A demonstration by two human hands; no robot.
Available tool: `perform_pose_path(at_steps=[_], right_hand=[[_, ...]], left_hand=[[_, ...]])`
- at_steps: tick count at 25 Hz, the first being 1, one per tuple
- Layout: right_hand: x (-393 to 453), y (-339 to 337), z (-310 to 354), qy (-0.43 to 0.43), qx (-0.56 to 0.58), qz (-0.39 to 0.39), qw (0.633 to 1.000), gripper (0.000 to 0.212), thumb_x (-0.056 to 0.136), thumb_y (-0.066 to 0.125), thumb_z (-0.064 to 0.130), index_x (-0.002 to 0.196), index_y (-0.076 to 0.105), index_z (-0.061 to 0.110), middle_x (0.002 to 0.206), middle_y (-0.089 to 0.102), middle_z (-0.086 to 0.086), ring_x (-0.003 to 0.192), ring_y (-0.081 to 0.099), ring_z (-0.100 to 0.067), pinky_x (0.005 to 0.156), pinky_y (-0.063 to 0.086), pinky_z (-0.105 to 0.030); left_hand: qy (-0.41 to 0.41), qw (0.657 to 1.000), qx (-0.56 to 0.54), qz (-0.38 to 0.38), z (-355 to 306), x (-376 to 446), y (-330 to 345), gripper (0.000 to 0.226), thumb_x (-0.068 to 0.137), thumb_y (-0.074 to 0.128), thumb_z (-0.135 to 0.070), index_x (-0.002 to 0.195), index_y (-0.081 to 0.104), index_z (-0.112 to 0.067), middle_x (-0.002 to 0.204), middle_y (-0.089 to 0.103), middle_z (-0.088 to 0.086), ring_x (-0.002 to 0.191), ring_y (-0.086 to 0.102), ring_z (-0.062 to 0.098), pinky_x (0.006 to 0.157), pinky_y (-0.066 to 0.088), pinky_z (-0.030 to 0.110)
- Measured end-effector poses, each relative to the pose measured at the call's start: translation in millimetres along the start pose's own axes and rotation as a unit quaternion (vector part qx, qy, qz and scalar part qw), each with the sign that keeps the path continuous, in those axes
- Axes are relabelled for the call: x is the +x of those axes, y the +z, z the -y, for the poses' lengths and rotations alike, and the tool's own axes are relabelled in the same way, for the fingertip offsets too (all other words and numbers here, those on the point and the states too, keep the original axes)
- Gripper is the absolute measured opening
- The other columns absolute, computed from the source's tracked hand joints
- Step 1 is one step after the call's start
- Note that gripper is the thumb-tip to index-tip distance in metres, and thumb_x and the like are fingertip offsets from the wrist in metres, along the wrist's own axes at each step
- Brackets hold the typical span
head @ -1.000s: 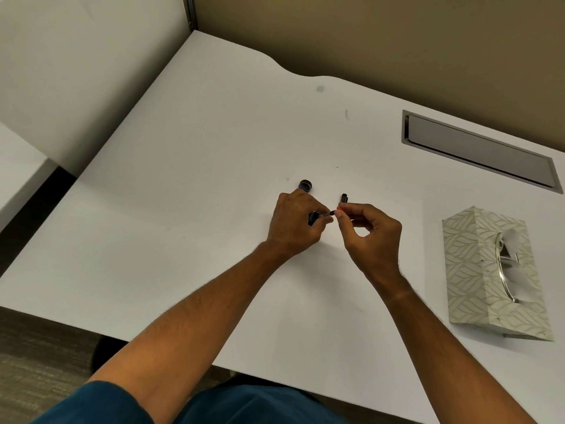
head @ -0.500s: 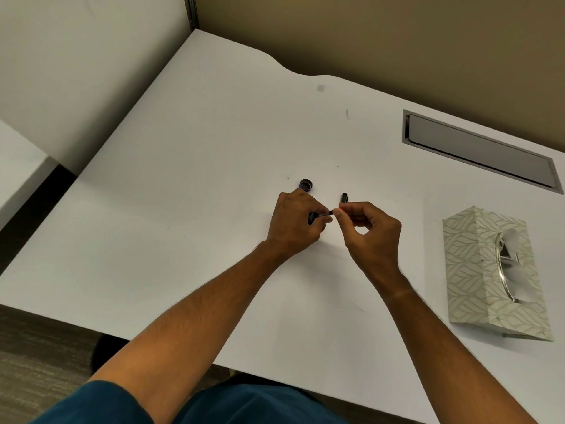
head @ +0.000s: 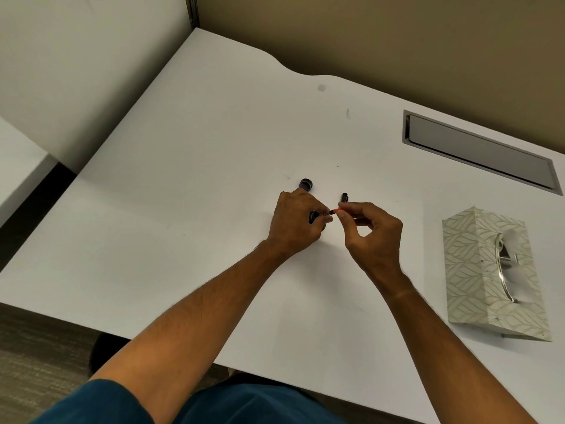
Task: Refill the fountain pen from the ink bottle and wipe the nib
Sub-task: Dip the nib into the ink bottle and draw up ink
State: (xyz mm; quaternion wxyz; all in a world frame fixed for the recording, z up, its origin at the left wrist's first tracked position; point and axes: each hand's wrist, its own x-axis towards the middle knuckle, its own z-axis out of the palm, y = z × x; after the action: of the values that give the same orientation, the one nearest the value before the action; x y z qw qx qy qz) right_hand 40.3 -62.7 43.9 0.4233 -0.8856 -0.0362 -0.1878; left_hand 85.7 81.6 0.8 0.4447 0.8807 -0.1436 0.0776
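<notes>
My left hand curls around a small dark ink bottle on the white desk, hiding most of it. My right hand pinches a thin fountain pen with an orange-red section between thumb and forefinger. The pen's dark tip points left at the bottle's mouth. A round dark bottle cap lies just beyond my left hand. A short dark pen part lies beyond my right fingers.
A patterned tissue box with a tissue showing in its slot lies to the right. A grey recessed cable tray sits at the back right. Partition walls close off the far side and the left.
Both hands stay nearly in place. The right fingers have shifted slightly, and the pen's orange-red section now shows between the hands.
</notes>
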Motion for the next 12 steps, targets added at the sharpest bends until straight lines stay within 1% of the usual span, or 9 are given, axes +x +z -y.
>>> perform_pose_path(at_steps=[3, 5, 9, 12], right_hand=[[1.3, 0.4, 1.1, 0.014, 0.001, -0.008, 1.000, 0.010, 0.083, 0.076, 0.010, 0.091, 0.074, 0.004, 0.083, 0.073, -0.001, 0.078, 0.067, -0.007, 0.071, 0.049, -0.008], [1.2, 0.8, 1.5, 0.025, 0.007, -0.010, 1.000, 0.011, 0.082, 0.077, 0.012, 0.090, 0.073, 0.005, 0.080, 0.071, 0.001, 0.076, 0.066, -0.007, 0.070, 0.049, -0.007], [-0.3, 0.8, -1.1, 0.011, 0.005, 0.006, 1.000, 0.020, 0.083, 0.074, 0.007, 0.102, 0.073, 0.003, 0.092, 0.072, -0.002, 0.084, 0.066, -0.008, 0.072, 0.052, -0.009], [0.0, 1.0, -1.6, -0.002, -0.008, -0.001, 1.000, 0.013, 0.083, 0.074, 0.007, 0.096, 0.075, 0.003, 0.088, 0.074, -0.004, 0.081, 0.066, -0.009, 0.072, 0.049, -0.008]], left_hand=[[0.001, 1.000, -0.001, 0.001, -0.3, -0.2, 0.6, 0.014, 0.075, 0.077, -0.023, 0.084, 0.075, -0.012, 0.079, 0.074, 0.003, 0.084, 0.061, 0.022, 0.080, 0.033, 0.031], [0.003, 1.000, -0.002, 0.001, -0.5, -0.4, 0.3, 0.014, 0.074, 0.076, -0.023, 0.084, 0.075, -0.012, 0.079, 0.074, 0.003, 0.084, 0.062, 0.022, 0.079, 0.034, 0.032], [-0.001, 1.000, 0.000, 0.005, -0.6, 0.1, -0.3, 0.014, 0.076, 0.076, -0.024, 0.084, 0.075, -0.013, 0.080, 0.074, 0.003, 0.085, 0.061, 0.022, 0.080, 0.034, 0.032], [-0.005, 1.000, -0.001, 0.005, -1.0, 0.0, -0.7, 0.013, 0.076, 0.076, -0.023, 0.084, 0.076, -0.013, 0.080, 0.074, 0.003, 0.085, 0.061, 0.022, 0.080, 0.034, 0.032]])
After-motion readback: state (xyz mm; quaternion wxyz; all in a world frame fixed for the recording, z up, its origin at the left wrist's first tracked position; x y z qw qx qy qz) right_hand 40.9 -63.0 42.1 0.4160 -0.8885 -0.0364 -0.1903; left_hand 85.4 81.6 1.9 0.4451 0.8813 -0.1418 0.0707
